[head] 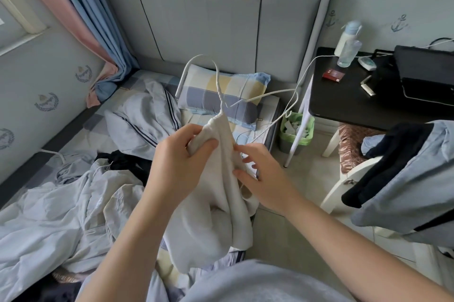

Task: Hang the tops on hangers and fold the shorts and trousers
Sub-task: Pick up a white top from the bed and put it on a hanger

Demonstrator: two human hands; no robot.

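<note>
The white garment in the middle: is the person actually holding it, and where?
Yes. The left hand grips the cream top bunched near its upper end, where the white wire hanger emerges. The right hand pinches the fabric's right edge.

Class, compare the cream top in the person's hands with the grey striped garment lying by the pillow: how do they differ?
The cream top is plain; the grey striped garment has dark stripes. The top hangs in the air from a white hanger, gripped by the left hand; the grey garment lies crumpled on the bed, untouched. Both are still unsorted.
</note>
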